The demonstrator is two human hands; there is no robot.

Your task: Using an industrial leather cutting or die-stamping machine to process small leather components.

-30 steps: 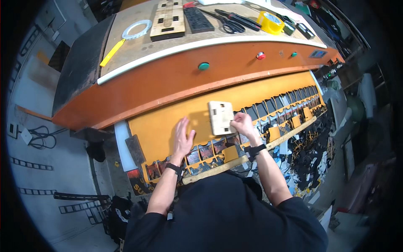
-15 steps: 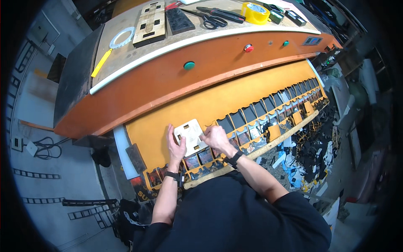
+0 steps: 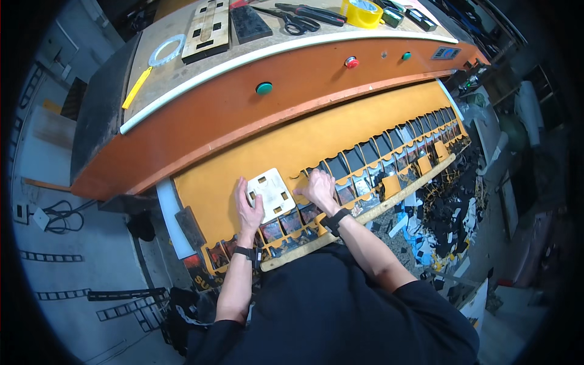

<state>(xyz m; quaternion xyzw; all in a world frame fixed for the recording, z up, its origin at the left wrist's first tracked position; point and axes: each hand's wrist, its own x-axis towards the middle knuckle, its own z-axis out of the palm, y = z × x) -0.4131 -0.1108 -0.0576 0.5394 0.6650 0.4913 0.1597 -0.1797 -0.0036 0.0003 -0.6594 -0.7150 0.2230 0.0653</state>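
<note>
A white square plate (image 3: 271, 190) with several rectangular holes lies flat on a yellow-orange sheet (image 3: 243, 155). My left hand (image 3: 247, 210) rests at its left edge, fingers stretched along the side and thumb over the near corner. Just right of the plate, my right hand (image 3: 319, 190) is apart from it, above the cut edge of the sheet. Its thumb points toward the plate, and its other fingers curl down; whatever they hold is hidden. Beside that hand a thin strip of the sheet curls up at the cut edge. Both wrists wear black bands.
Cut-out openings run along the sheet's near side, with a pale bar (image 3: 359, 220) before them. Behind rises an orange machine front with a green button (image 3: 264, 89) and a red button (image 3: 351, 62). Scissors (image 3: 298, 23) and yellow tape (image 3: 363, 13) lie on top. Scraps (image 3: 435, 225) heap at right.
My right hand has moved off the plate's right edge, a little to the right, and its fingers are more curled. The plate and my left hand stay about where they were. The view has shifted slightly.
</note>
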